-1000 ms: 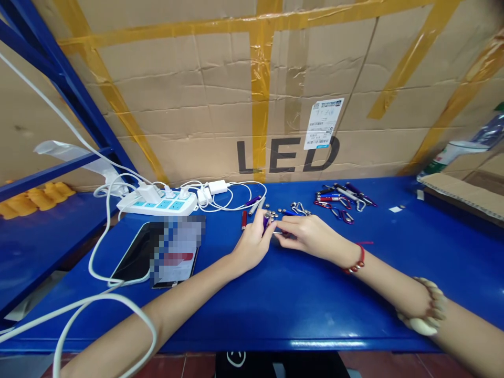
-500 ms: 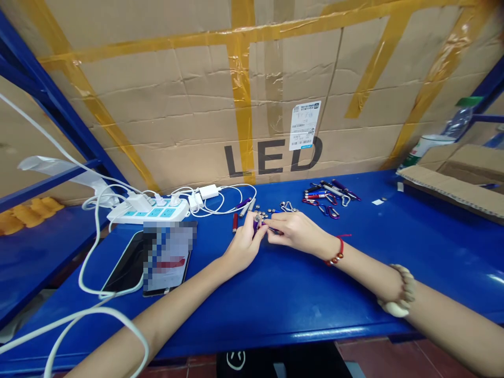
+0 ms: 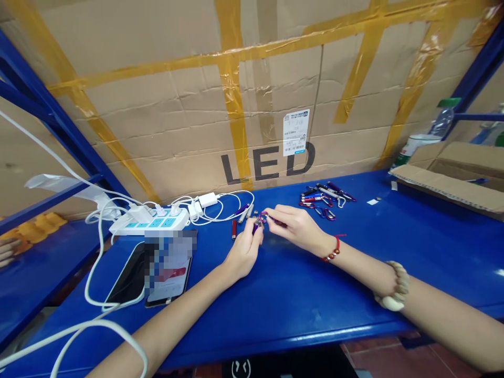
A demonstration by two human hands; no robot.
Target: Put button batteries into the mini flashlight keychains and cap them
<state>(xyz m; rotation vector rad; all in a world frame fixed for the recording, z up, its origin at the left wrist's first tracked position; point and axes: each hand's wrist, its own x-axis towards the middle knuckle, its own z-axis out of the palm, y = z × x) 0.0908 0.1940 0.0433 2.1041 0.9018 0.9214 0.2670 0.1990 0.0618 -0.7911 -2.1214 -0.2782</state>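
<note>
Both hands meet over the middle of the blue table point(image 3: 299, 294). My left hand point(image 3: 244, 251) pinches a small purple keychain flashlight point(image 3: 256, 227) upright. My right hand point(image 3: 295, 227) is closed on a purple carabiner clip point(image 3: 263, 216) at the flashlight's top end. Small silver button batteries point(image 3: 256, 214) and loose flashlight parts point(image 3: 241, 214) lie just behind the hands. A pile of finished keychain flashlights point(image 3: 325, 197) with clips lies to the right rear.
A white power strip point(image 3: 149, 222) with chargers and cables sits at the left rear, two phones point(image 3: 157, 268) in front of it. A big LED carton point(image 3: 252, 115) walls the back. An open cardboard box point(image 3: 449, 181) and bottle point(image 3: 425, 137) stand right. Another person's fingers point(image 3: 6, 251) show far left.
The hands stay together on the purple flashlight; the right hand has lifted slightly and now holds the clip at its top. The camera has tilted and shifted, sliding the scene left.
</note>
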